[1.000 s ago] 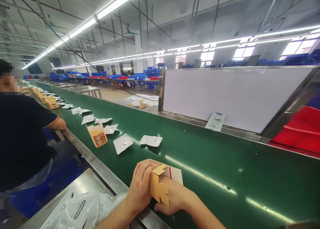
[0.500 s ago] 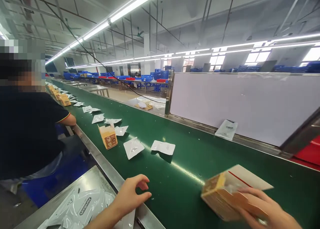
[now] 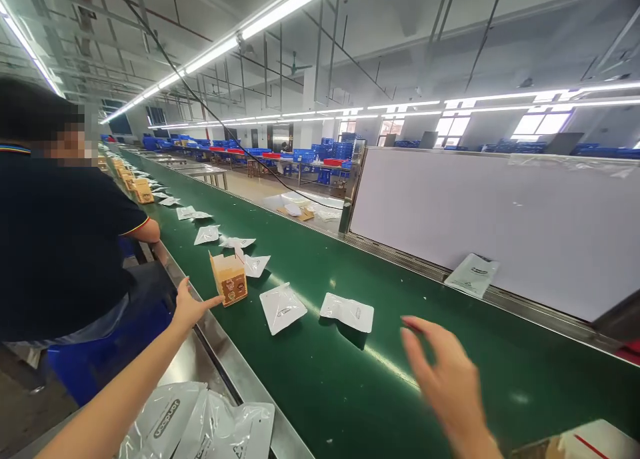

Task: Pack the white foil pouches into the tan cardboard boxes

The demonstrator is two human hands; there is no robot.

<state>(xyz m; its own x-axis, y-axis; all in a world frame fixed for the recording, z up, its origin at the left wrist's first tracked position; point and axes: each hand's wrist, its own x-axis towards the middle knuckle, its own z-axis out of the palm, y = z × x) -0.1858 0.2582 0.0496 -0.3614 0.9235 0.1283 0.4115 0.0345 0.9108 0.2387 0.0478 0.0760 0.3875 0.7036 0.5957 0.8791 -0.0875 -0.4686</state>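
Left hand (image 3: 189, 309) moved, perhaps touching the open box (image 3: 233, 284).

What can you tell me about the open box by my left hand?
The box looks like thin card, yellowish with a brown printed side. Its top is open, one flap raised at the left. It stands on the green surface, a white pouch beside it. Your left hand reaches its lower edge; contact is unclear.

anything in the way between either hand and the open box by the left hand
Nothing visible stands between the left hand and the open box. From the right hand, a white pouch and then another pouch lie on the green belt along the way.
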